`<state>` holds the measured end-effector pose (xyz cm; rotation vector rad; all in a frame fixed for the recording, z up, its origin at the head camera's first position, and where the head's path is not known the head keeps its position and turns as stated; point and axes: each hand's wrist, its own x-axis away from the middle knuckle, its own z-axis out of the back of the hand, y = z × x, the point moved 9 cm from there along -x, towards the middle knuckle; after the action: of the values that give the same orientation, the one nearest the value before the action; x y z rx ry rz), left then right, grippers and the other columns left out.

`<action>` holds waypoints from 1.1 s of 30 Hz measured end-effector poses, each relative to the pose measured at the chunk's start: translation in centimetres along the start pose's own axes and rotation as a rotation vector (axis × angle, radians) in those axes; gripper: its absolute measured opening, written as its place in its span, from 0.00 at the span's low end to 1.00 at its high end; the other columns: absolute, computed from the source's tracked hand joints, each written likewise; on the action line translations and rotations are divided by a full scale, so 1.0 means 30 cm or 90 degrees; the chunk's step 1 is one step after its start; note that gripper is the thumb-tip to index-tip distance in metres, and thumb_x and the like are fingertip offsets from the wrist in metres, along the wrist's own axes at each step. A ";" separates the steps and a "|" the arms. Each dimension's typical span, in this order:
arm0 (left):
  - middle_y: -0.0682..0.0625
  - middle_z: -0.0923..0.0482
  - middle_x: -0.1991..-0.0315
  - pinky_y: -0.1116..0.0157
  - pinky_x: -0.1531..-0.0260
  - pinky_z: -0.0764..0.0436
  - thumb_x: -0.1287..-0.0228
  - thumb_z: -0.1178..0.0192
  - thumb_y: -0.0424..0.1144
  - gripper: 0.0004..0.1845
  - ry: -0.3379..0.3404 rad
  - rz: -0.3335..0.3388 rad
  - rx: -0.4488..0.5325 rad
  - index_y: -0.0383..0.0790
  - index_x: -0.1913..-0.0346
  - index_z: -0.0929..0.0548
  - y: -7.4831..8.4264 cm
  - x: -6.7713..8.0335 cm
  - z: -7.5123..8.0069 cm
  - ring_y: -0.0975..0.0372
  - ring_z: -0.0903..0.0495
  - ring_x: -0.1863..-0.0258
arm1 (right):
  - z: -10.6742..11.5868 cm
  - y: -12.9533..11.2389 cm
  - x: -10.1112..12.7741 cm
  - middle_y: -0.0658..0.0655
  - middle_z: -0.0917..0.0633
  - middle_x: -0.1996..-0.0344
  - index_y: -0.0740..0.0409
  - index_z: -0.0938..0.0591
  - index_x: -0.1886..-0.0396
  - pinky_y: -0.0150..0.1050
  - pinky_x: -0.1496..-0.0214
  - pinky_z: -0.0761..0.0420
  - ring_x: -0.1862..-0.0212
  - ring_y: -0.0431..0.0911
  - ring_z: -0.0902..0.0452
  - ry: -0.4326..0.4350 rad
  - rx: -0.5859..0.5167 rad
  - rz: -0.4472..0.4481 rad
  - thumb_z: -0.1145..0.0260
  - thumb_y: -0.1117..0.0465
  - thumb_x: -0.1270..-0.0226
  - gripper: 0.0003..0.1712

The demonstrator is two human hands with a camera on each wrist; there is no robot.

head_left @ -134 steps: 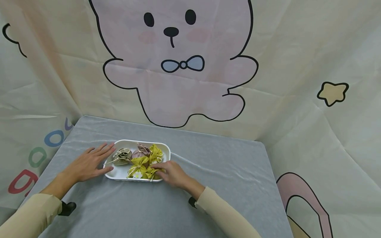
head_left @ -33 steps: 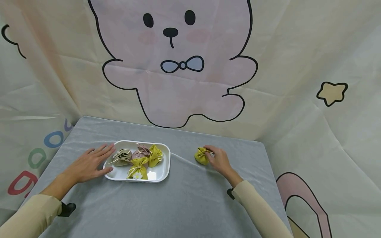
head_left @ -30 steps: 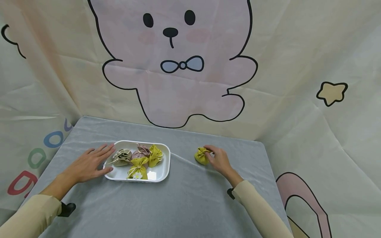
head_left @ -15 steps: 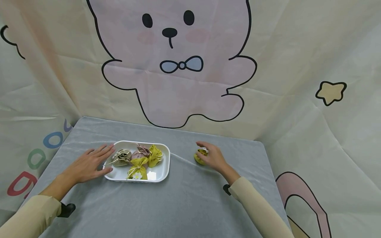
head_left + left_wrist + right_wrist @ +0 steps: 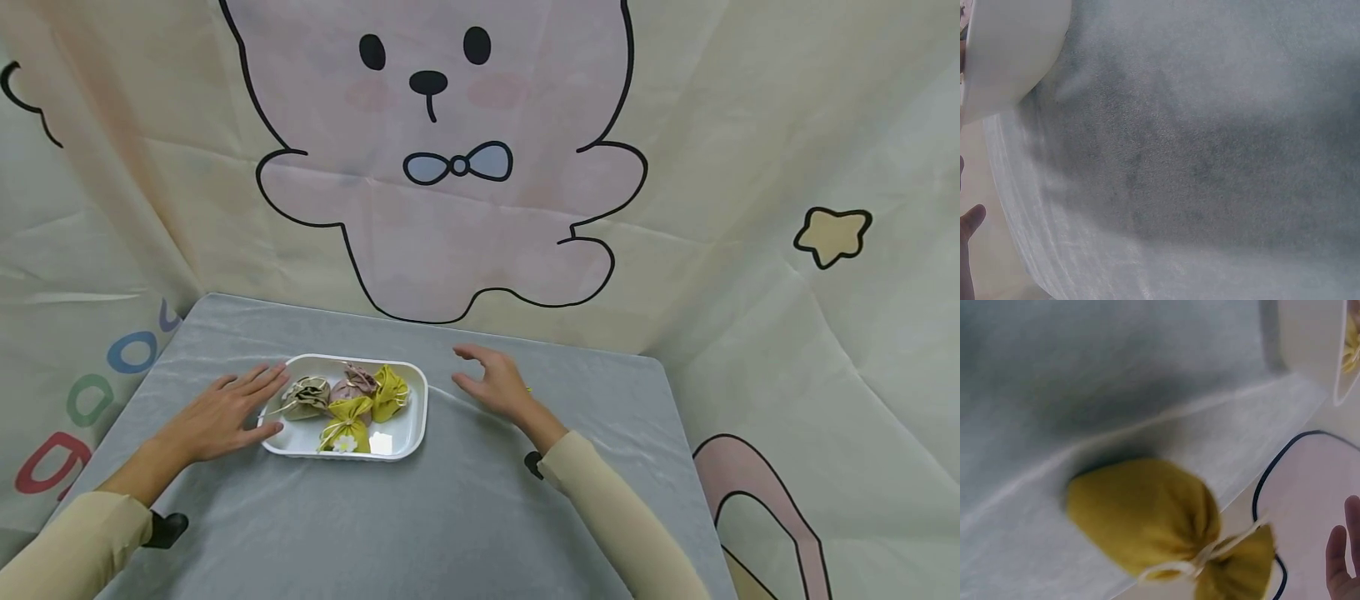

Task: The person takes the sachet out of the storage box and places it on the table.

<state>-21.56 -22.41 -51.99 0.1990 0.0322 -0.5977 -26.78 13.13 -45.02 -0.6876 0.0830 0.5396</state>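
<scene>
A white tray [image 5: 417,425] holds several small drawstring pouches: a grey-green one [image 5: 306,400], a mauve one [image 5: 352,383] and two yellow ones. Of the yellow pair, the front pouch [image 5: 347,427] bears a white flower; the other pouch [image 5: 391,395] sits at the right. My left hand [image 5: 221,417] rests at the tray's left end, fingers straight. Another yellow pouch [image 5: 1147,515], tied with pale cord, lies on the cloth in the right wrist view; the head view shows only a speck of it behind my right hand [image 5: 498,387]. That hand hovers between pouch and tray, thumb and fingers apart, holding nothing.
Grey cloth covers the table [image 5: 420,525]. A printed curtain [image 5: 465,242] with a bear figure hangs along the back edge, with more curtain at both sides. The left wrist view catches mostly cloth and the tray's outer wall [image 5: 1013,56].
My right hand carried a yellow pouch from the tray to the cloth on the right and let it go. Since then it has moved back left, empty. The left hand has stayed put.
</scene>
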 end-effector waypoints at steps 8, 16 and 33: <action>0.39 0.37 0.27 0.37 0.40 0.35 0.36 0.38 0.59 0.43 -0.020 0.013 0.000 0.34 0.27 0.33 -0.003 -0.004 -0.005 0.42 0.37 0.30 | -0.082 -0.057 -0.037 0.57 0.16 0.44 0.60 0.21 0.38 0.46 0.39 0.23 0.42 0.49 0.19 -0.052 -0.011 -0.011 0.29 0.60 0.35 0.26; 0.40 0.37 0.26 0.37 0.41 0.35 0.37 0.38 0.60 0.43 -0.008 0.007 0.000 0.35 0.27 0.32 -0.001 -0.002 -0.005 0.43 0.37 0.30 | -0.167 -0.073 -0.051 0.53 0.18 0.39 0.57 0.23 0.34 0.43 0.37 0.25 0.38 0.47 0.23 -0.123 0.010 -0.049 0.29 0.54 0.34 0.30; 0.40 0.38 0.26 0.37 0.41 0.35 0.37 0.38 0.60 0.43 -0.012 0.014 0.001 0.36 0.27 0.33 -0.009 0.001 -0.014 0.43 0.37 0.29 | -0.286 -0.091 -0.060 0.50 0.20 0.37 0.54 0.24 0.32 0.40 0.39 0.24 0.40 0.44 0.22 -0.169 0.008 -0.056 0.28 0.51 0.36 0.33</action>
<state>-21.69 -22.57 -52.45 0.1951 0.0106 -0.5775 -26.12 5.23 -49.64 -0.5990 -0.1906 0.5410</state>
